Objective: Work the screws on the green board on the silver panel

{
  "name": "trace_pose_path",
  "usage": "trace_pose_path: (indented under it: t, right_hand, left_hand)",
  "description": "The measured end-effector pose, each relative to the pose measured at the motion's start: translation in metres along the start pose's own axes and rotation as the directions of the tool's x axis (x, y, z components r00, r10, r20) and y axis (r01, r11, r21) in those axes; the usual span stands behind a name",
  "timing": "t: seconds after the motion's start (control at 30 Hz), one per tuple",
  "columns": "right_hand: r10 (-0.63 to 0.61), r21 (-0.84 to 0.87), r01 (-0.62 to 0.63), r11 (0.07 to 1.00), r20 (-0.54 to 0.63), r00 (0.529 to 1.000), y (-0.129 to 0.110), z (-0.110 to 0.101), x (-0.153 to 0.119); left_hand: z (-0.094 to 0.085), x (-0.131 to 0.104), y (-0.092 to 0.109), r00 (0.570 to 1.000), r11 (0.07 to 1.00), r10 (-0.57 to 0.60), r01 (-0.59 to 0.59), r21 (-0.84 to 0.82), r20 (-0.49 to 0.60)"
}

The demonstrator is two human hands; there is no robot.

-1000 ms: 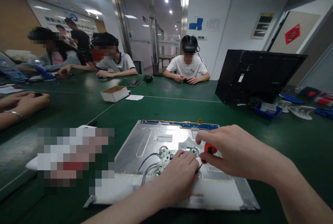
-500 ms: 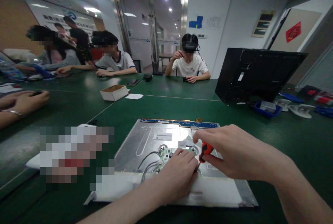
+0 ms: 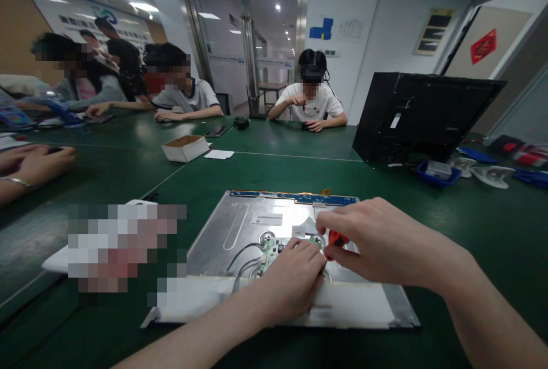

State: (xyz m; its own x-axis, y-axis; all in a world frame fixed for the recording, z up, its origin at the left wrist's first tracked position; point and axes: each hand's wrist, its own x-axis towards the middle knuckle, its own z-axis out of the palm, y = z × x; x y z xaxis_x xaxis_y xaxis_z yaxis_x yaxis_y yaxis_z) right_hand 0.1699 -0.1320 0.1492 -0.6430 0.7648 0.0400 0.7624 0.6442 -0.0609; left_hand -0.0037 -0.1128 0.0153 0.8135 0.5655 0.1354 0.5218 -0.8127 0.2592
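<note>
A bare metal display panel [image 3: 240, 212] lies flat on the green table, with a small green circuit board [image 3: 270, 250] and dark cables [image 3: 246, 252] on its back. My right hand [image 3: 372, 237] grips the red-and-black handle of a screwdriver [image 3: 336, 239] between thumb and fingers, above the panel's right half. My left hand [image 3: 295, 275] rests over the board's right part, its fingers curled together beside the screwdriver's lower end. What lies under those fingers, and the screwdriver's tip, are hidden from me.
A black monitor casing [image 3: 423, 117] stands at the right, near a blue tray [image 3: 436, 177]. At the left are an open carton [image 3: 184, 149], a paper [image 3: 219, 154] and a partly pixelated white item [image 3: 55, 260]. Several people sit around the table [image 3: 274, 172]; a co-worker's hands [image 3: 43, 163] are at far left.
The screwdriver handle now shows less, more covered by my right fingers. My left hand keeps its place on the panel. The person opposite has lowered a raised hand toward the table.
</note>
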Motion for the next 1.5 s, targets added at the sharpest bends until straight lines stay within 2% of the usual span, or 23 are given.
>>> trace_pose_path:
  t: [0.13, 0.33, 0.53, 0.7, 0.97, 1.5]
  right_hand:
    - [-0.018, 0.014, 0.018, 1.000, -0.014, 1.000, -0.0005, -0.0012, -0.0018]
    - [0.023, -0.062, -0.022, 0.998, 0.011, 1.000, 0.0007, 0.0004, 0.0007]
    - [0.008, -0.001, -0.008, 1.000, 0.001, 1.000, 0.0001, -0.0003, -0.0017]
    - [0.026, -0.037, -0.024, 0.999, 0.040, 0.999, 0.0011, -0.0002, 0.0007]
    - [-0.004, 0.009, 0.004, 1.000, 0.003, 1.000, 0.0009, -0.0003, -0.0024]
    - [0.012, -0.036, -0.011, 0.999, 0.004, 1.000, 0.0026, 0.0019, -0.0012]
  left_hand:
    - [-0.0005, -0.0005, 0.0002, 1.000, 1.000, -0.002, 0.002, 0.012, -0.014]
    - [-0.0024, 0.0000, 0.0013, 1.000, 1.000, -0.005, 0.005, 0.023, -0.015]
    - [-0.0023, 0.0008, -0.0003, 1.000, 1.000, 0.012, -0.012, 0.016, 0.010]
    - [-0.0006, 0.0001, -0.0016, 1.000, 1.000, 0.008, -0.008, 0.023, -0.001]
    - [-0.0023, -0.0007, -0.0025, 1.000, 1.000, 0.031, -0.031, -0.003, -0.001]
    - [0.0035, -0.0008, -0.0044, 0.999, 0.994, 0.044, -0.043, 0.103, -0.002]
